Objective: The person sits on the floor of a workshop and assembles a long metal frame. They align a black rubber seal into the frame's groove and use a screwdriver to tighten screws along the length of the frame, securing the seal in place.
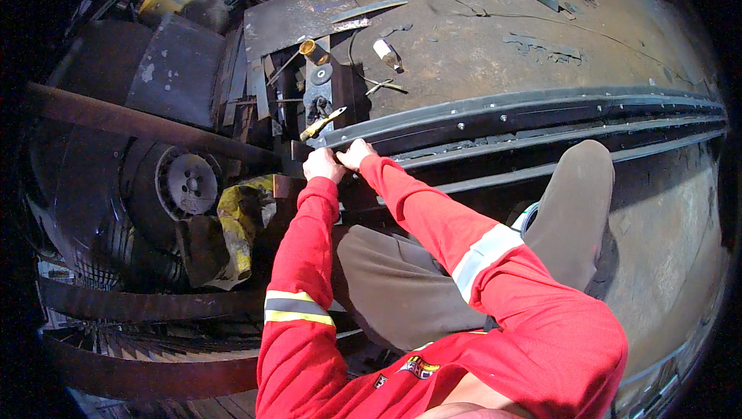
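Observation:
Side by side at the near-left end of a long dark steel rail (440, 128) are my two hands. My left hand (323, 165) is closed, its fingers curled down over the rail's end. Almost touching it, my right hand (357, 154) is closed too, fingertips pressed down at the same spot. Whatever they pinch is hidden beneath the fingers. Just beyond them lies a paintbrush (322, 123) with yellowish bristles and a pale handle. Behind the brush, a round abrasive disc (320, 74) lies on a narrow metal piece.
An amber tub (309, 48) and a white-and-brown bottle (389, 54) are farther out. Left are a dark wheel with a grey hub (188, 181), a yellow cloth (236, 222) and a rusty bar (147, 121). Bolts line the rail. A cable (541, 17) crosses the floor.

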`<control>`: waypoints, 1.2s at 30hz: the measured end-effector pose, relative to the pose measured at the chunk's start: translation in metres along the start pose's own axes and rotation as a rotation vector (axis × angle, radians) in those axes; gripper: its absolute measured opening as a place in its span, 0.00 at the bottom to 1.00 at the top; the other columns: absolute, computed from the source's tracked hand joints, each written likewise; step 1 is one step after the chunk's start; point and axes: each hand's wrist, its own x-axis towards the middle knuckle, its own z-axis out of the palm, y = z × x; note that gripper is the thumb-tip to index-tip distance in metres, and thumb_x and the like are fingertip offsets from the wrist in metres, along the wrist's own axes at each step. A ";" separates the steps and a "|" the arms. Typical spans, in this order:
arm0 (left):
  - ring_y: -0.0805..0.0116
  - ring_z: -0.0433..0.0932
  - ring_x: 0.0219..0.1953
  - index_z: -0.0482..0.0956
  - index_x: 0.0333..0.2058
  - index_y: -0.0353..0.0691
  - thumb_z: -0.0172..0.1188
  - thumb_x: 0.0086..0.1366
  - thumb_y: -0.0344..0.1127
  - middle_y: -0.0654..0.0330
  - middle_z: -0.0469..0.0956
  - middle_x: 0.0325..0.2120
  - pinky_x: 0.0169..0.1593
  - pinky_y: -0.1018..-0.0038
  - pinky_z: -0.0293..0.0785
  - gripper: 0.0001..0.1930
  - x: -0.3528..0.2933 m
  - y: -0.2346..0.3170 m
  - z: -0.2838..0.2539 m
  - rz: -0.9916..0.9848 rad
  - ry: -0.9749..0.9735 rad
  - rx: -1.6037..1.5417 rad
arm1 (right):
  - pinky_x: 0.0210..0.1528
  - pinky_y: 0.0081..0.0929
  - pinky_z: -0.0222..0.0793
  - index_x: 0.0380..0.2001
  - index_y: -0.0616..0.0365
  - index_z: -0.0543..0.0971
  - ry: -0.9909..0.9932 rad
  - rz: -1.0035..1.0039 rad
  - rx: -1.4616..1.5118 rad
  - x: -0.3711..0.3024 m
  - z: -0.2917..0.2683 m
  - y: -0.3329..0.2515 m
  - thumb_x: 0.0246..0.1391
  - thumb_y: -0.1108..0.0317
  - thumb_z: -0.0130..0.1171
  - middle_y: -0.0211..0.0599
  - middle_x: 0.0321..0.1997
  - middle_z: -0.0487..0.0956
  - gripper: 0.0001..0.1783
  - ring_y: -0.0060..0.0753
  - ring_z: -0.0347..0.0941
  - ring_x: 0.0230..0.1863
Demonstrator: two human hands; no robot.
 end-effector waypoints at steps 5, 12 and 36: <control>0.54 0.80 0.37 0.82 0.31 0.38 0.64 0.48 0.48 0.48 0.80 0.32 0.42 0.64 0.75 0.19 0.001 0.005 -0.004 -0.052 -0.075 -0.005 | 0.50 0.34 0.69 0.39 0.62 0.79 -0.036 0.034 0.014 -0.005 -0.011 -0.004 0.40 0.50 0.65 0.47 0.42 0.79 0.28 0.42 0.75 0.46; 0.49 0.79 0.35 0.80 0.28 0.30 0.57 0.53 0.50 0.39 0.78 0.29 0.39 0.62 0.74 0.22 0.016 -0.025 0.029 -0.031 -0.130 -0.155 | 0.47 0.35 0.70 0.29 0.63 0.79 0.036 0.041 0.056 -0.016 -0.009 -0.010 0.38 0.52 0.67 0.46 0.36 0.80 0.24 0.42 0.76 0.41; 0.50 0.79 0.38 0.81 0.31 0.35 0.65 0.45 0.48 0.43 0.79 0.34 0.42 0.65 0.75 0.22 0.014 -0.008 0.011 -0.043 -0.026 -0.117 | 0.55 0.37 0.66 0.50 0.58 0.72 -0.140 0.048 0.050 -0.013 -0.020 -0.009 0.41 0.52 0.65 0.52 0.51 0.74 0.34 0.49 0.70 0.54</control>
